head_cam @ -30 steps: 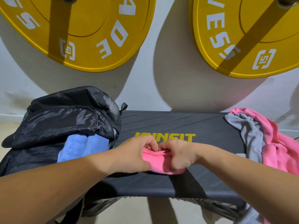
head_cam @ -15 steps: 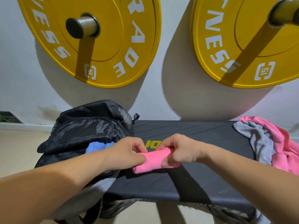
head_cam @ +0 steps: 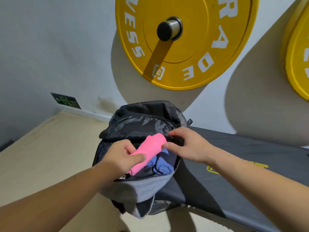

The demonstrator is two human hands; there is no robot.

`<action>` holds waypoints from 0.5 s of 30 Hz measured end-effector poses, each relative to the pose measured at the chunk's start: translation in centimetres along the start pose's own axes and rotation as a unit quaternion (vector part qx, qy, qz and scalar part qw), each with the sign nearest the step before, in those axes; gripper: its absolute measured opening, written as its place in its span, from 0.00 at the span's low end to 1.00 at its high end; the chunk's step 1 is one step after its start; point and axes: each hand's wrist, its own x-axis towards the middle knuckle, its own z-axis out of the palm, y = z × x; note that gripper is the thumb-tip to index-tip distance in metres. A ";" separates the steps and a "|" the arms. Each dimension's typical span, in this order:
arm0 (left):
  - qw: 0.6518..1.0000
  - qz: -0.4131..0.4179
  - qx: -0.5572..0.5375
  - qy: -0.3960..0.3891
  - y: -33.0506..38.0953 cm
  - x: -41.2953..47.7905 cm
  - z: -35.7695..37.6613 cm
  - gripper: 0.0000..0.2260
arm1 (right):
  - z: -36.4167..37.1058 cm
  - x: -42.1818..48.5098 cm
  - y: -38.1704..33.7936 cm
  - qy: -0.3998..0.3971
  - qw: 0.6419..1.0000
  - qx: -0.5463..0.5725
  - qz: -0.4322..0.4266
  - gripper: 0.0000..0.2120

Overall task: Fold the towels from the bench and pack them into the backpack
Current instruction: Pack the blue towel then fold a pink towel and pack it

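Nearest, the left hand (head_cam: 123, 156) grips a rolled pink towel (head_cam: 150, 150) over the open black nylon backpack (head_cam: 142, 121), just above rolled blue towels (head_cam: 163, 165) inside. The right hand (head_cam: 189, 144) pinches the backpack's rim. Behind, a yellow weight plate (head_cam: 192, 67) reads "RADE" and "ESS".

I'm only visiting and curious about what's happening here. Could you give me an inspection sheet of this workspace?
Surface: black bench, yellow lettering.
Job's things: rolled pink towel at the open backpack; blue towels inside.
Clutter: nothing seen.
Grippers: left hand grips the pink towel; right hand holds the backpack's opening.
Cables: nothing seen.
Surroundings: yellow weight plates on the wall, green sign, beige floor.
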 end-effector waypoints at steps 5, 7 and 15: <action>0.990 -0.073 -0.001 0.124 -6.0 1.7 -3.0 0.17 | 5.1 3.4 0.1 0.059 0.989 -0.132 -0.002 0.21; 0.990 -0.086 0.013 0.108 -7.5 2.1 -2.4 0.18 | 6.5 4.5 0.3 0.085 0.980 -0.182 -0.006 0.21; 0.987 -0.093 -0.039 0.123 -7.1 4.9 2.1 0.17 | 7.9 6.4 0.6 0.179 0.959 -0.220 0.018 0.07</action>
